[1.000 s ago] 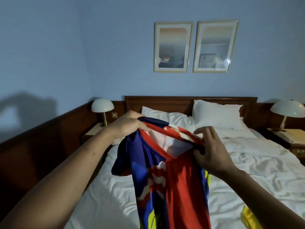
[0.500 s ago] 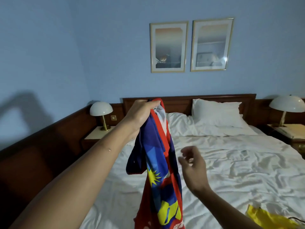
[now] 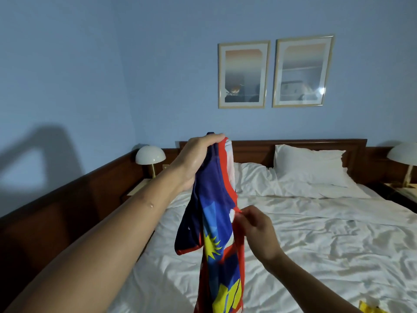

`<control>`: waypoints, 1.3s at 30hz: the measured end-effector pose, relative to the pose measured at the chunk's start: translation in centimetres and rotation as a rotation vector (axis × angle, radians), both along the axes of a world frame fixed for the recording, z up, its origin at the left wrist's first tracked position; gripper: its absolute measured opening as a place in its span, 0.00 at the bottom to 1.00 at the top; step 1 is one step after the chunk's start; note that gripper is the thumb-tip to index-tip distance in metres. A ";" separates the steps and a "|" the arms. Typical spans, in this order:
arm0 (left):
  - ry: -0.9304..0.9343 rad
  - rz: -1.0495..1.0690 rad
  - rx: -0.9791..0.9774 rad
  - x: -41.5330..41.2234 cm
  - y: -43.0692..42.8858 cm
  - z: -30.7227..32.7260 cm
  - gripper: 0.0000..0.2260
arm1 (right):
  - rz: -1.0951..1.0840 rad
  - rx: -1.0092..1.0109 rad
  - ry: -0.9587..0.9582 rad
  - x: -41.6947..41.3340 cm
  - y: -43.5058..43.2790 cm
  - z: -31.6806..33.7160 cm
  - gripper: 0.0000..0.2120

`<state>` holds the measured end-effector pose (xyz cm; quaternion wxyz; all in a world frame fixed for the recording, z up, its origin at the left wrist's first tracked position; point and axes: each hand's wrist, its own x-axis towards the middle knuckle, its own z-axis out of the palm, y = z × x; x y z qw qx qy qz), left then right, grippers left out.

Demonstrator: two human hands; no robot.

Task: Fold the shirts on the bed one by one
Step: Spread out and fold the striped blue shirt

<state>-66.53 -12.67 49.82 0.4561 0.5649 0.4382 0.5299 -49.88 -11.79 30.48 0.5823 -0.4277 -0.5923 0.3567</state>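
A red, blue and yellow shirt (image 3: 220, 233) hangs bunched in the air above the bed (image 3: 316, 240). My left hand (image 3: 198, 159) grips its top edge, raised at about headboard height. Lower down, my right hand (image 3: 257, 229) pinches the shirt's red right edge between thumb and fingertips. The shirt's lower part runs out of the frame at the bottom. A yellow garment (image 3: 370, 309) lies on the sheet at the bottom right corner, mostly cut off.
The bed has rumpled white sheets and two white pillows (image 3: 309, 166) against a wooden headboard (image 3: 293, 147). Bedside lamps stand left (image 3: 150, 155) and right (image 3: 404, 154). A wooden wall panel (image 3: 56, 211) runs along the bed's left side.
My right hand let go of the collar, dropped, then rose again to pinch the shirt's right edge. My left hand lifted the shirt higher, so it now hangs bunched.
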 end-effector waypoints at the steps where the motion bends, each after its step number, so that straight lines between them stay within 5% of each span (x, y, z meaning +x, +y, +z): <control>1: -0.012 -0.040 -0.006 -1.1 0.0 -0.1 0.12 | -0.058 -0.012 0.040 0.3 0.5 0.1 0.11; 4: 0.056 0.041 0.003 -5.4 0.6 -0.7 0.05 | -0.206 0.017 0.077 1.7 1.4 1.6 0.11; 8: 0.171 0.324 -0.016 -10.0 1.9 -2.7 0.28 | -0.196 0.109 -0.043 3.1 1.1 4.7 0.10; 12: 0.074 0.450 0.041 -11.2 1.9 -4.2 0.17 | -0.280 0.171 -0.158 4.0 1.5 6.8 0.08; 18: 0.060 0.391 0.204 -10.9 2.0 -5.1 0.15 | -0.278 0.130 -0.125 5.2 1.5 8.9 0.08; 21: 0.208 0.297 0.269 -11.5 1.9 -4.6 0.18 | -0.179 0.054 -0.219 6.1 0.9 8.9 0.06; 27: 0.689 -0.055 0.278 -13.9 0.8 -5.4 0.16 | -0.416 0.115 -0.376 7.9 0.5 7.9 0.07; 31: 0.670 -0.028 0.252 -13.2 1.2 -7.6 0.12 | -0.438 0.121 -0.287 7.3 -0.3 7.3 0.13; 35: 0.669 -0.053 -0.040 -13.4 1.7 -9.4 0.11 | -0.425 0.157 -0.305 6.5 -0.7 6.6 0.12; 37: 0.813 -0.062 -0.024 -14.0 2.2 -10.5 0.06 | -0.418 0.178 -0.353 6.5 -0.9 6.3 0.11; 39: 0.769 0.066 0.053 -14.7 2.7 -11.7 0.04 | -0.424 0.225 -0.478 6.8 -1.2 5.7 0.11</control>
